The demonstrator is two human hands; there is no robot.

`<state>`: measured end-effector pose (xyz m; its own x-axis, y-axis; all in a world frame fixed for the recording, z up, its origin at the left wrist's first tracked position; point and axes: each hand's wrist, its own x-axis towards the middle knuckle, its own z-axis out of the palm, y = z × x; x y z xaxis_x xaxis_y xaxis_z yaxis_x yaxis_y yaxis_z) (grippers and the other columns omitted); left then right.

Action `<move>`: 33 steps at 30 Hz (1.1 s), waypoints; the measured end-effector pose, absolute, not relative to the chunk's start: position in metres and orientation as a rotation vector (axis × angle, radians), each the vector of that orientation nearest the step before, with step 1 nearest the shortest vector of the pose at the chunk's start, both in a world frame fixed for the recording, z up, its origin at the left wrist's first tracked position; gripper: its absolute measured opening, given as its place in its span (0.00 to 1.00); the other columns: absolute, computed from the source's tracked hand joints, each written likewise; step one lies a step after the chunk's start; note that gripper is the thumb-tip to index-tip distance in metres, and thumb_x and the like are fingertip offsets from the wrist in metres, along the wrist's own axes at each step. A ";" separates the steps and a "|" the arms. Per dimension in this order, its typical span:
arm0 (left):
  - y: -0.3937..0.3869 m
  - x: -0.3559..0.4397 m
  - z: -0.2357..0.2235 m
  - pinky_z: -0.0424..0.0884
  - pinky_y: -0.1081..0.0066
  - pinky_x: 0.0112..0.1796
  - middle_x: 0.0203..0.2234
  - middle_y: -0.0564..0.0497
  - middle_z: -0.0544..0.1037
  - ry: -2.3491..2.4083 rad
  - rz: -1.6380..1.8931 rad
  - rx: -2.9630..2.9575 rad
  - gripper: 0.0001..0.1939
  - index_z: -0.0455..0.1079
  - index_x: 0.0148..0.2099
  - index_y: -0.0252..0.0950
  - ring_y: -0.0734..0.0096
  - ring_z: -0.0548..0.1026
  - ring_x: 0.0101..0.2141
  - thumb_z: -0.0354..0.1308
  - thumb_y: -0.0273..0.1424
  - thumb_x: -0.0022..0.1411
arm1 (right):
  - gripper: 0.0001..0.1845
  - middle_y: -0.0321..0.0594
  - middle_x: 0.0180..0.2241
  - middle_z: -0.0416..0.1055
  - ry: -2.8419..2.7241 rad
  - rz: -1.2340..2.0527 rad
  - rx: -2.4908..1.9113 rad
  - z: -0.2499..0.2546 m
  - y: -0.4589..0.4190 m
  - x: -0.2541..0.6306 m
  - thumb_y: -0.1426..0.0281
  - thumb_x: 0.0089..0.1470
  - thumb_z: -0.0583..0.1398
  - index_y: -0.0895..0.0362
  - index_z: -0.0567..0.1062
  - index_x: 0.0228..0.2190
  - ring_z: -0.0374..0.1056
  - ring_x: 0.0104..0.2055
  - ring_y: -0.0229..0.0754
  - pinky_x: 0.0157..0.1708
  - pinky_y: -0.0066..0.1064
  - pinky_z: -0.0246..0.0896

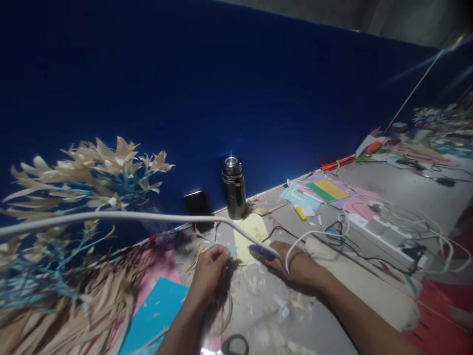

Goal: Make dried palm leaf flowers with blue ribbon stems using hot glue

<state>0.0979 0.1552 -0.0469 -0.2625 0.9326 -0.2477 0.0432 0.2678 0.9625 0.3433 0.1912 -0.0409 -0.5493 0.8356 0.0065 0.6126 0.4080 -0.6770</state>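
Observation:
Near the middle of the table, my left hand (211,266) is closed in a pinch on a small light-blue paper piece (232,250). A thin light-blue stem (215,232) rises just behind those fingers. To its right, my right hand (290,259) is wrapped around a dark blue-purple tool (261,252), whose exact kind I cannot make out. The tool's tip points left, toward the left hand, over a yellow paper sheet (254,229). A white cable (155,217) crosses close to the camera and passes in front of the right hand.
A dark metal flask (234,190) and a black phone (197,203) stand against the blue wall. Dried leaf flowers (111,162) on blue stems are at left, near a blue sheet (155,313). A white power strip (384,241) with tangled cables lies right. Scraps litter the table.

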 end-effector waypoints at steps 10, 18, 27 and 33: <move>0.157 0.099 -0.050 0.44 0.78 0.15 0.10 0.61 0.58 1.572 1.154 0.892 0.13 0.66 0.23 0.37 0.83 0.51 0.12 0.63 0.40 0.44 | 0.19 0.44 0.40 0.78 -2.009 1.184 -1.058 -0.036 0.196 0.377 0.57 0.62 0.58 0.55 0.80 0.45 0.71 0.42 0.49 0.45 0.38 0.65; 0.154 0.104 -0.054 0.46 0.78 0.14 0.12 0.59 0.64 1.549 1.162 0.940 0.11 0.68 0.23 0.37 0.82 0.54 0.12 0.62 0.38 0.45 | 0.18 0.38 0.31 0.72 -1.735 1.560 -0.814 -0.053 0.179 0.353 0.54 0.61 0.61 0.57 0.78 0.36 0.66 0.34 0.41 0.38 0.32 0.65; 0.153 0.107 -0.054 0.46 0.77 0.14 0.11 0.58 0.65 1.530 1.179 0.978 0.09 0.70 0.23 0.36 0.82 0.53 0.11 0.62 0.37 0.47 | 0.19 0.37 0.30 0.70 -1.884 1.382 -0.913 -0.044 0.177 0.350 0.53 0.61 0.60 0.56 0.78 0.38 0.63 0.32 0.40 0.42 0.35 0.66; 0.154 0.103 -0.055 0.47 0.77 0.15 0.12 0.58 0.66 1.526 1.165 1.004 0.12 0.69 0.23 0.36 0.82 0.52 0.11 0.61 0.39 0.48 | 0.21 0.45 0.39 0.77 -2.032 1.214 -0.989 -0.039 0.177 0.351 0.55 0.63 0.56 0.56 0.79 0.44 0.70 0.40 0.48 0.48 0.41 0.66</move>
